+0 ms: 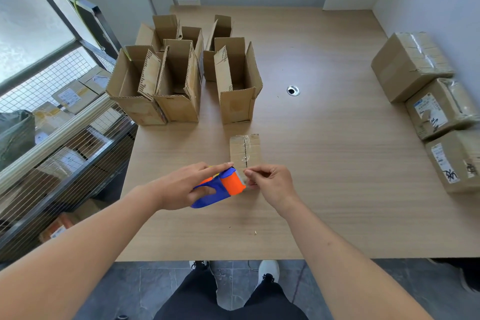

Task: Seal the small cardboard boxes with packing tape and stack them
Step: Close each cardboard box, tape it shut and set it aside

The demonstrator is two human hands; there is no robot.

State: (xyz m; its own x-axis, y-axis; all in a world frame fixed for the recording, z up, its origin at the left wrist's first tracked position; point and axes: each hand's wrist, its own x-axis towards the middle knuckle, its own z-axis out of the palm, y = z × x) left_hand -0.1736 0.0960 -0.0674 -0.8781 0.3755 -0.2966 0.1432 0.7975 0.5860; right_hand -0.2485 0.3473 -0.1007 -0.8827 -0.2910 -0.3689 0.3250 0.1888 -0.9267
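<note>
Gripping the blue and orange tape dispenser (220,187) by its handle, the left hand (181,187) has its fingers curled round the blue frame, with the forefinger stretched along the top toward the orange roller. The right hand (270,183) pinches something small between thumb and fingertips right at the dispenser's front edge, probably the tape end, though the tape itself is too clear to make out. Both hands meet at the near end of the small closed box (245,150), which lies flat on the wooden table (324,163) with its long axis running away from the person and its centre seam along that axis. The dispenser's roller end points right, across the box's near edge.

Beyond the box stands a cluster of open cardboard boxes (181,73), flaps up, well apart from the hands. Along the table's right edge sit three taped parcels (436,112) with labels. A round cable grommet (293,90) lies between them and the open boxes. To the left is a wire mesh rack (52,112) holding more parcels.
</note>
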